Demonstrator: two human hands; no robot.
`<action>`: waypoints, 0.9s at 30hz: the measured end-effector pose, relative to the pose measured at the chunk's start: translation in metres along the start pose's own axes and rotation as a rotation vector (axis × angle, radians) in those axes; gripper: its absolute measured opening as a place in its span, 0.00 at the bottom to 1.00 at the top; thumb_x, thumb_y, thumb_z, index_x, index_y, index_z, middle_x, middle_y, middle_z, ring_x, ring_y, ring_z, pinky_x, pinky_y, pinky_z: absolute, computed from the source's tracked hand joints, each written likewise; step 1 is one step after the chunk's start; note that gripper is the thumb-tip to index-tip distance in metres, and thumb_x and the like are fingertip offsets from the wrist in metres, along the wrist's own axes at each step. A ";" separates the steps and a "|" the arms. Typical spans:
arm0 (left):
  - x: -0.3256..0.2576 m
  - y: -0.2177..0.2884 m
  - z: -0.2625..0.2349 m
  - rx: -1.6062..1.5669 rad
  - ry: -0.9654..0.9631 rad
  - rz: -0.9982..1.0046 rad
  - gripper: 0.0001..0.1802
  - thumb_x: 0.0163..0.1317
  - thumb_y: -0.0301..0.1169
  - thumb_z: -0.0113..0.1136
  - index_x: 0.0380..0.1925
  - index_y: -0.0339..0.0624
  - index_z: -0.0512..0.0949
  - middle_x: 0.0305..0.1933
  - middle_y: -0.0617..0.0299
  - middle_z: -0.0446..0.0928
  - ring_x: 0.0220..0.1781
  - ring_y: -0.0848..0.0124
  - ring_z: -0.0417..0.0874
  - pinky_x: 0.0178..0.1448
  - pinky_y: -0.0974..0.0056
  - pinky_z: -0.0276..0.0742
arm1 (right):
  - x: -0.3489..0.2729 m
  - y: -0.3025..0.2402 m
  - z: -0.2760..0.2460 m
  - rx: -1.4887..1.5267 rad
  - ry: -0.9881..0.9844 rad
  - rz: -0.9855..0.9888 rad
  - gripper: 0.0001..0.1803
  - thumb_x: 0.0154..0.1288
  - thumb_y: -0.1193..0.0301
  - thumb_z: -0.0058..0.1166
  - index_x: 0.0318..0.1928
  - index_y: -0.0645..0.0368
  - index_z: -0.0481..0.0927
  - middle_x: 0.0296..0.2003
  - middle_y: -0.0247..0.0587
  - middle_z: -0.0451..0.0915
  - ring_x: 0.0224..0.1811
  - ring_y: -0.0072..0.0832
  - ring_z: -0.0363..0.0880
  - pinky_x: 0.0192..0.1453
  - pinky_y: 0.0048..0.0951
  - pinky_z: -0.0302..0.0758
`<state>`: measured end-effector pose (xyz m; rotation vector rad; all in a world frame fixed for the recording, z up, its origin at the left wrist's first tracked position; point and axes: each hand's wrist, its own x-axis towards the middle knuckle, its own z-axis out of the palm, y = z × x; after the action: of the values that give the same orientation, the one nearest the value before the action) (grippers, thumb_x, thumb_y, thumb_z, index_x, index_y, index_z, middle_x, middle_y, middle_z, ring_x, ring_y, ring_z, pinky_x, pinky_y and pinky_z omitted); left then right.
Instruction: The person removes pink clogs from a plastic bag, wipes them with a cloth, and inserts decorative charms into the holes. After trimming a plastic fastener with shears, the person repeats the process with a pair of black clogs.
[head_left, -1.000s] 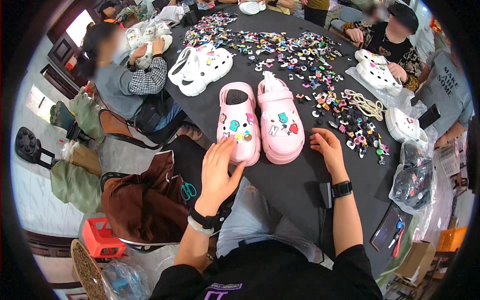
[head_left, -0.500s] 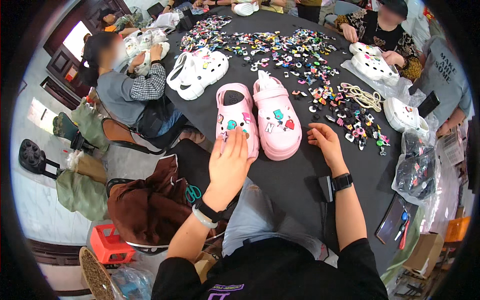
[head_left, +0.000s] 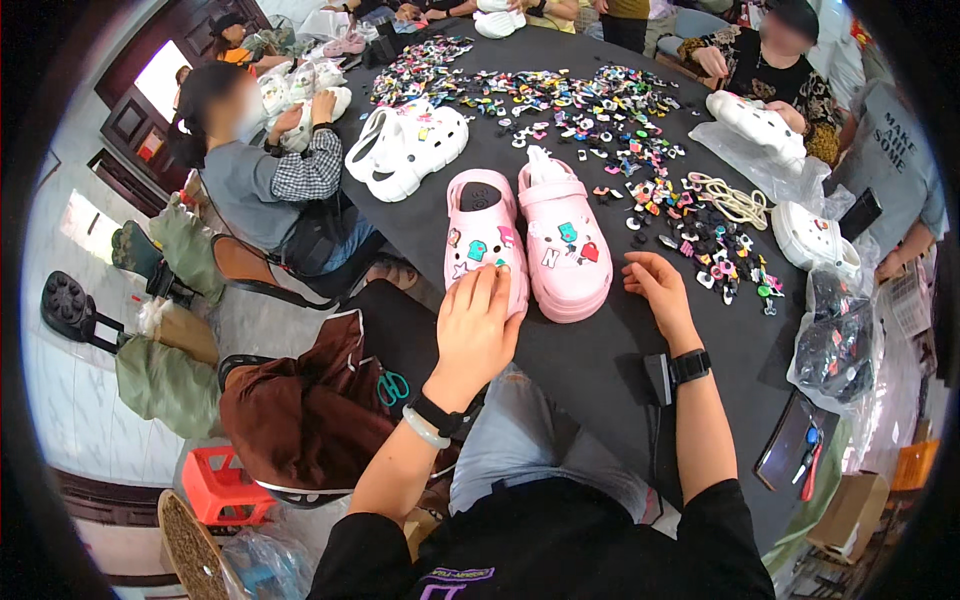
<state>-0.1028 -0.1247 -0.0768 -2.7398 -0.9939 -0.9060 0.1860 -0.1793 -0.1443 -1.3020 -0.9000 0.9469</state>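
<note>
Two pink clogs stand side by side on the black tabletop, toes toward me. The left pink clog (head_left: 482,215) carries several coloured charms, and my left hand (head_left: 475,325) lies over its toe with the fingers stretched out, hiding part of the front. On the right pink clog (head_left: 567,270) are teal, red and white letter-shaped charms, with a whitish wrap poking out of its opening. Just right of that clog my right hand (head_left: 658,288) hovers or rests by the table, fingers loosely bent, thumb apart, holding nothing.
Piles of small colourful charms (head_left: 640,150) spread across the table, with a cream cord loop (head_left: 735,200) beside them. White clogs (head_left: 408,150) stand far left, another white clog (head_left: 815,240) at right. A phone (head_left: 788,440) and scissors lie near the right edge. Co-workers sit around.
The whole view has shifted slightly. My left hand stays on the left clog's toe, its fingers a little closer together. At the far right, a co-worker's white clog has been tipped.
</note>
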 end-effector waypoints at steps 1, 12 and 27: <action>-0.002 -0.001 0.000 -0.003 0.005 0.005 0.34 0.48 0.31 0.68 0.57 0.34 0.71 0.57 0.49 0.69 0.59 0.52 0.69 0.62 0.53 0.65 | 0.000 0.002 0.000 -0.002 0.004 -0.005 0.14 0.71 0.71 0.48 0.53 0.62 0.76 0.41 0.41 0.80 0.40 0.23 0.79 0.46 0.24 0.77; -0.049 -0.033 0.042 -0.740 0.216 -0.536 0.60 0.41 0.35 0.78 0.68 0.28 0.49 0.68 0.38 0.54 0.69 0.47 0.59 0.71 0.52 0.57 | -0.017 -0.033 0.047 -0.173 -0.153 -0.064 0.48 0.54 0.56 0.68 0.69 0.62 0.56 0.63 0.53 0.66 0.61 0.37 0.71 0.62 0.36 0.70; 0.127 -0.096 -0.076 -0.337 -0.254 -0.064 0.42 0.50 0.35 0.71 0.64 0.37 0.62 0.63 0.49 0.68 0.67 0.60 0.66 0.69 0.59 0.60 | -0.005 -0.005 0.014 0.232 -0.061 0.042 0.21 0.69 0.67 0.53 0.58 0.62 0.69 0.50 0.43 0.74 0.48 0.29 0.78 0.49 0.30 0.79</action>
<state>-0.1219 0.0003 0.0462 -3.1880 -1.0582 -0.8144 0.1713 -0.1791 -0.1385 -1.1025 -0.7868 1.0947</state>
